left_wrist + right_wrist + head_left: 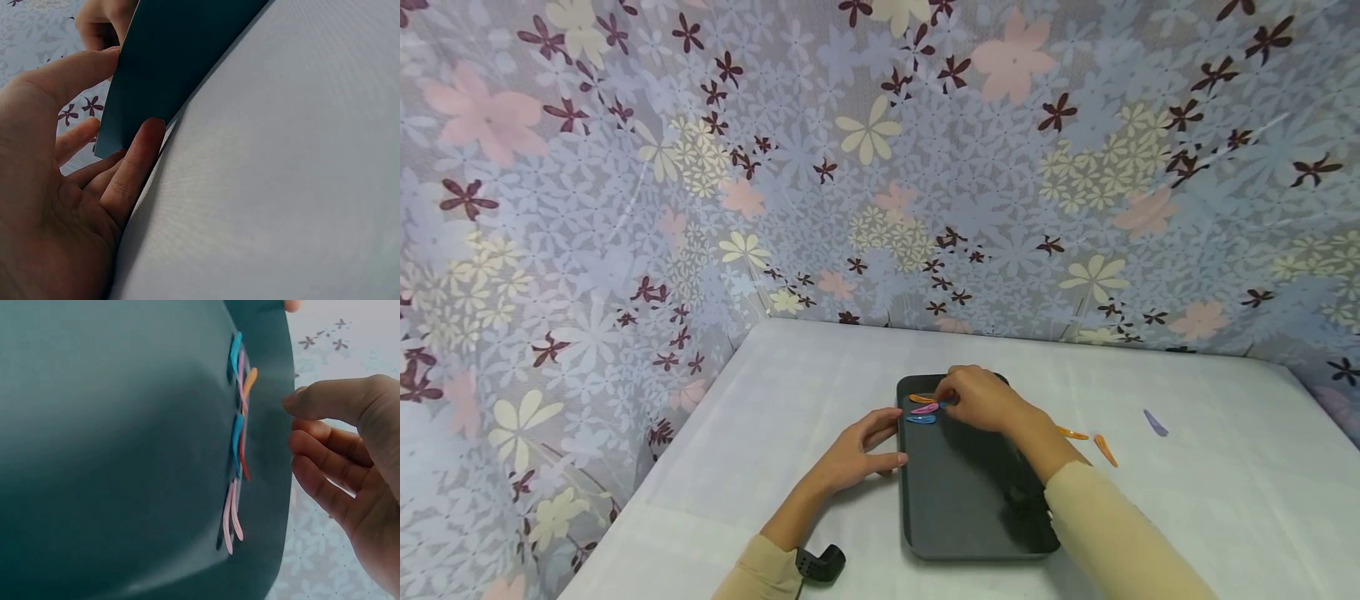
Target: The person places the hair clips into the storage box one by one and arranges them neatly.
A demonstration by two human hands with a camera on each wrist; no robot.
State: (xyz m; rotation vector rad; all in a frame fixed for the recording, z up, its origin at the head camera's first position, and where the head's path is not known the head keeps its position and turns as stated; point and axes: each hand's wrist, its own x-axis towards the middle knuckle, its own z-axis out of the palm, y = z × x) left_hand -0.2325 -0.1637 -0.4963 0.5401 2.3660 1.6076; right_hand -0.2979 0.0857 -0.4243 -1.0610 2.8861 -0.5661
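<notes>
A dark grey tray (970, 500) lies on the white-covered table, with several snap hair clips grouped at its far end. An orange clip (922, 398), a pink clip (925, 408) and a blue clip (921, 419) show at the far left. The right wrist view adds a red clip (243, 456) and pale pink clips (228, 519). My right hand (981, 400) hovers over this end, fingers loosely bent, nothing seen between them in the right wrist view. My left hand (853, 454) rests at the tray's left side, its fingertips touching the wall (115, 134).
Right of the tray lie two orange clips, one partly behind my right forearm (1072, 433) and one farther out (1105, 450). A purple clip (1155, 422) lies beyond them. A flower-patterned cloth (880, 208) rises behind the table and along its left side.
</notes>
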